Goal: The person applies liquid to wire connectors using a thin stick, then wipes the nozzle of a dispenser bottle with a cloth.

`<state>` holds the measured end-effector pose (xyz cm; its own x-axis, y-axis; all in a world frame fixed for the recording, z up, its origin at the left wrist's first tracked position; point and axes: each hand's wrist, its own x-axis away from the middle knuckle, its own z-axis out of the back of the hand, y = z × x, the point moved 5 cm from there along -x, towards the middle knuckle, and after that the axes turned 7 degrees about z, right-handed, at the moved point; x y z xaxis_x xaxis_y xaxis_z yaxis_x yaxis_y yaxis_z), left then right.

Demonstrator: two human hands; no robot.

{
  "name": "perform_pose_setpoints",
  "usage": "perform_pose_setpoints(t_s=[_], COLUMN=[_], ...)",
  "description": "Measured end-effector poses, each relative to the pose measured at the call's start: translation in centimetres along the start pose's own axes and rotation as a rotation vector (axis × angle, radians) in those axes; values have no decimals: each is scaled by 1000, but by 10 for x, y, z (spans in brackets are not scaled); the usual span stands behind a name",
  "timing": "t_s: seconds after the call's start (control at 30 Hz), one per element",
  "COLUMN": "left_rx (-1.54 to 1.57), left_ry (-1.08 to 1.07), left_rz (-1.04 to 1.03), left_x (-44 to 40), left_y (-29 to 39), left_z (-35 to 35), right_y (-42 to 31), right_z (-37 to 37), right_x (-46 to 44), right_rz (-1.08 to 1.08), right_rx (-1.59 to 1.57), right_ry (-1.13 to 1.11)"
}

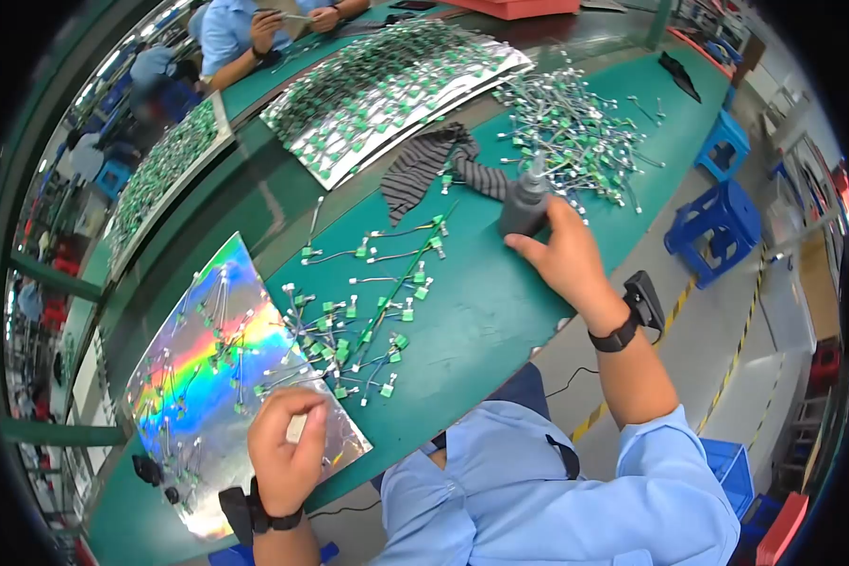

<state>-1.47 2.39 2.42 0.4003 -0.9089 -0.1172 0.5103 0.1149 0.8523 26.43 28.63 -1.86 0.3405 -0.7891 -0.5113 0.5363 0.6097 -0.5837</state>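
Note:
My right hand (572, 253) is wrapped round a dark grey bottle (523, 209) with a pale, narrow nozzle, standing at the table's front half. Behind the bottle is a grey-and-black striped cloth (429, 168). My left hand (286, 445) is closed, thumb against curled fingers, over the near edge of a shiny rainbow-silver sheet (198, 363). Whatever those fingers hold, if anything, is hidden. Small green-and-white connectors with short wires (330, 330) lie beside the sheet, and more lie on it.
A heap of wired connectors (585, 132) spreads over the green table (472, 311) beyond my right hand. A silver-covered board (387, 104) full of connectors lies at the back. Across from me, a person in a blue shirt (231, 38) works. Blue stools (717, 226) stand to the right.

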Motion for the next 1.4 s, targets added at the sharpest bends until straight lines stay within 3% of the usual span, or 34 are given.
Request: perform_pose_setpoints(t_s=[0.13,0.23,0.27,0.4,0.53,0.63,0.77,0.97,1.1,1.23,1.33,1.4], left_rx=[37,64,72,70,192,214,108,99,129,320,605,333], left_ry=[-8,-25,-33,-13,-15,13,-11,-39,-14,117,223,198], left_rz=[14,5,7,1,132,79,6,26,-11,77,77,-137], left_x=[-16,-21,-22,-20,-17,-18,-20,-18,-18,-18,-19,-16], left_y=[-1,-9,-13,-23,-40,-38,-33,-29,-29,-36,-35,-22], left_z=[-3,-8,-10,-11,-6,-6,-2,0,3,9,17,28], right_y=[-15,-42,-56,-95,-135,-152,-161,-158,-166,-195,-225,-231], right_z=[9,-11,-17,-35,-69,-117,-176,-207,-189,-146,-115,-112], right_x=[30,44,40,6,-29,-45,-62,-69,-71,-54,-15,-4], right_rz=[-132,-127,32,245,443,534,583,468,440,392,584,689], right_rx=[101,-126,-74,-88,-92,44,188,209,50,-366,-644,-696], right_ry=[65,-328,-374,-349,-354,-427,-414,-459,-408,-455,-583,-589])
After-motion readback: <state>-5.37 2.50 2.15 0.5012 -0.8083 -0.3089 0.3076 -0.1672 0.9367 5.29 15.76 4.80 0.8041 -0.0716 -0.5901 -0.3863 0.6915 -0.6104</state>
